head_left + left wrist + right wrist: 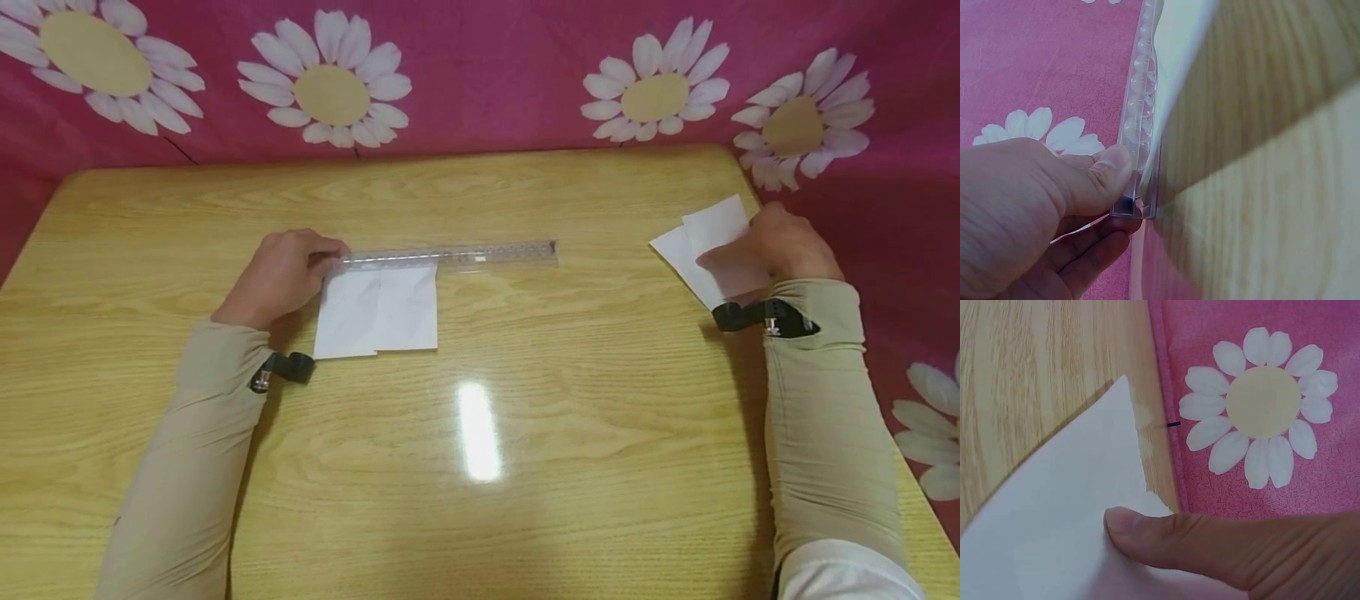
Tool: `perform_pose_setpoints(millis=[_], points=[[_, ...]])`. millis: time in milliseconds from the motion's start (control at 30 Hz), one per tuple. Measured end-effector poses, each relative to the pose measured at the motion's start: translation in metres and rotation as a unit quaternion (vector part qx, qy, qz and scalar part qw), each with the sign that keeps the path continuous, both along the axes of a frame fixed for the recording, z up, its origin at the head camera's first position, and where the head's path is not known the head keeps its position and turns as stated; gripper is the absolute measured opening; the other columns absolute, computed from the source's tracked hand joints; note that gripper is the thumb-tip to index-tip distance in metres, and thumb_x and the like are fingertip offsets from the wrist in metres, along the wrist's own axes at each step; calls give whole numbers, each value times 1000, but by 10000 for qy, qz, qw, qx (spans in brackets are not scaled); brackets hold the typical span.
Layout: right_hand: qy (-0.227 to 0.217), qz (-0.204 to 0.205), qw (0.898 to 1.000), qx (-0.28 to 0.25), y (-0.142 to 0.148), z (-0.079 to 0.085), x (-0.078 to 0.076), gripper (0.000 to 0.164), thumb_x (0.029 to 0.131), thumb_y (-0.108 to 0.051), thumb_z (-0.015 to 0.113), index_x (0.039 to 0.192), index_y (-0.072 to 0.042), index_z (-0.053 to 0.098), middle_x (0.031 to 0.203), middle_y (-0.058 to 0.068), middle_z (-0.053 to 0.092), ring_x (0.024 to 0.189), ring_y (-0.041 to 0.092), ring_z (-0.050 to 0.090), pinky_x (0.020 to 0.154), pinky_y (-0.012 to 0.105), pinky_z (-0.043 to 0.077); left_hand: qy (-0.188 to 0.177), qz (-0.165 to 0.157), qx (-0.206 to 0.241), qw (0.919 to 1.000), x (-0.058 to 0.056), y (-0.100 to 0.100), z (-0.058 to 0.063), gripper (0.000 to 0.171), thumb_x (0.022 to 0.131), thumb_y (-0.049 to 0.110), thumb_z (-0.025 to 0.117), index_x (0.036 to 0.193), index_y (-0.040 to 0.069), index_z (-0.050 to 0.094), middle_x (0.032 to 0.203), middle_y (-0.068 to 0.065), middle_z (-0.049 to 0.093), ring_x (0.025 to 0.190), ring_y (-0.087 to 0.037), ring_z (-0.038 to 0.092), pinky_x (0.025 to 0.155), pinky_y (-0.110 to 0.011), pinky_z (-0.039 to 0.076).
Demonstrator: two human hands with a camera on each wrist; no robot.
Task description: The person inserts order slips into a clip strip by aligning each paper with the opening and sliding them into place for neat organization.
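My left hand (288, 271) pinches the left end of a clear plastic ruler (480, 252) between thumb and fingers. In the left wrist view, the ruler (1141, 87) shows a row of rounded shapes along its length, and white paper (1179, 37) runs along its side. Two white paper pieces (408, 308) sit side by side, slightly overlapping, their upper edge at the ruler. Over at the right, my right hand (787, 246) holds white paper pieces (716, 225), which fan apart at an angle. Its thumb (1141, 534) presses on the paper's face; the fingers beneath are hidden.
Both hands are over a wood-grain table (600, 433), with a light reflection near its middle. A pink cloth with daisies (495, 75) stands behind the far edge and along the right side. Each wrist wears a small black camera mount (288, 367).
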State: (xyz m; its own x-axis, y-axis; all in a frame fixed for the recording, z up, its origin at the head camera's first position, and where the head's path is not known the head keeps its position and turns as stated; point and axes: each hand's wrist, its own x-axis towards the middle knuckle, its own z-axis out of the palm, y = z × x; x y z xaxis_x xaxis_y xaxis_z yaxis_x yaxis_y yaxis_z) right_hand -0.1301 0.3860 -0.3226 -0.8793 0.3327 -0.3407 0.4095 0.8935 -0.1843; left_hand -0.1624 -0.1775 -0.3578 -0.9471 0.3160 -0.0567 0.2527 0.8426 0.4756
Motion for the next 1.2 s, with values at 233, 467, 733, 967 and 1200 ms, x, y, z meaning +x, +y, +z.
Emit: perform_pose_setpoints(millis=[233, 467, 733, 967, 1200], points=[[116, 205, 9996, -147, 4, 1, -3, 79, 82, -51, 80, 125, 11, 56, 98, 24, 59, 89, 41, 53, 64, 42, 46, -80, 36, 23, 10000, 0, 0, 0, 29, 103, 5, 60, 129, 4, 71, 123, -22, 71, 105, -34, 59, 96, -50, 52], [348, 727, 9965, -233, 8, 4, -8, 65, 93, -44, 70, 125, 11, 57, 104, 30, 61, 91, 43, 54, 75, 50, 47, -18, -40, 19, 10000, 0, -1, 0, 28, 102, 3, 60, 127, 4, 72, 120, -21, 72, 103, -33, 59, 95, -49, 52], [1185, 932, 9880, -325, 0, 5, -14, 53, 101, -39, 55, 120, 10, 61, 106, 34, 65, 89, 44, 58, 67, 42, 47, -56, -33, 15, 10000, -2, -1, 0, 30, 102, 2, 59, 129, 3, 71, 122, -22, 71, 106, -34, 60, 99, -52, 53], [1744, 668, 9807, -578, -11, 4, -18, 51, 99, -34, 52, 119, 11, 61, 113, 36, 63, 97, 45, 55, 63, 32, 43, -131, 32, -10, 9999, -2, 0, 0, 31, 102, 2, 59, 131, 4, 70, 123, -21, 70, 105, -34, 58, 98, -51, 53], [2434, 612, 9651, -750, -23, 1, -20, 51, 100, -38, 53, 106, 10, 69, 93, 30, 66, 81, 34, 55, 51, 25, 41, -117, 53, 3, 9999, -1, 0, 1, 31, 102, 3, 59, 131, 4, 70, 123, -21, 71, 104, -34, 58, 97, -51, 53]])
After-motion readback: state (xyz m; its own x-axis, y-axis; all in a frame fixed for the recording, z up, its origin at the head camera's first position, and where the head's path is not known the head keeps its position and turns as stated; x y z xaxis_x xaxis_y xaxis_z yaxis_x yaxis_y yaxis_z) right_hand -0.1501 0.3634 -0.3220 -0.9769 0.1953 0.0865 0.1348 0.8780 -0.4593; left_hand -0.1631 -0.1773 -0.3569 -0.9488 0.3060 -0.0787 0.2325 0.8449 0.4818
